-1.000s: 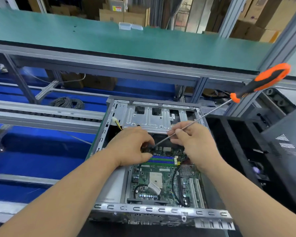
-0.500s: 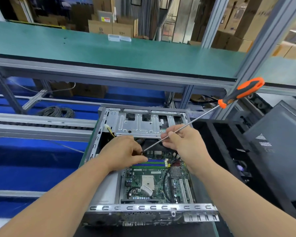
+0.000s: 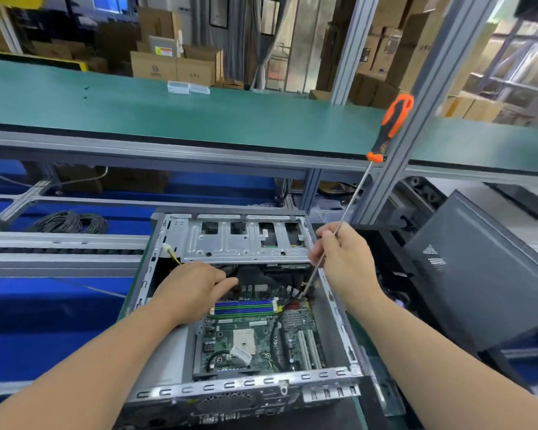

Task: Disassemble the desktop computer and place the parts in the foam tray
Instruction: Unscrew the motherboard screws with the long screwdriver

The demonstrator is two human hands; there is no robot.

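Open case [image 3: 239,305] lies flat on the table [image 3: 370,367], side panel off, motherboard [image 3: 255,333] exposed and not yet removed. Right hand [image 3: 343,262] pinches the screwdriver [image 3: 359,193] by its long shaft, not the handle; fingers [image 3: 319,252] are curled round the shaft above the case's right wall. Orange handle sticks up and away past the case's far edge, tip drops steeply into the case by the red and black cables [image 3: 292,301] at the board's right far corner. Choking up on the shaft likely gives finer aim of the tip in that tight corner, probably at a screw or connector; can't see which. Left hand [image 3: 196,290] sits inside the case just under the drive cage [image 3: 243,240], over the board's far edge above the RAM slots [image 3: 246,307]; fingers bent down toward black cabling there, but whether they grip anything is hidden, cannot tell. Probably steadying or clearing cables so the tip has a path. Black foam tray [image 3: 376,243] sits right of the case, close for drop-off, partly covered by a grey panel [image 3: 479,268] leaning over it. Task looks mid-way: board, cables, cage all in place. Risk: tip slipping onto board components.
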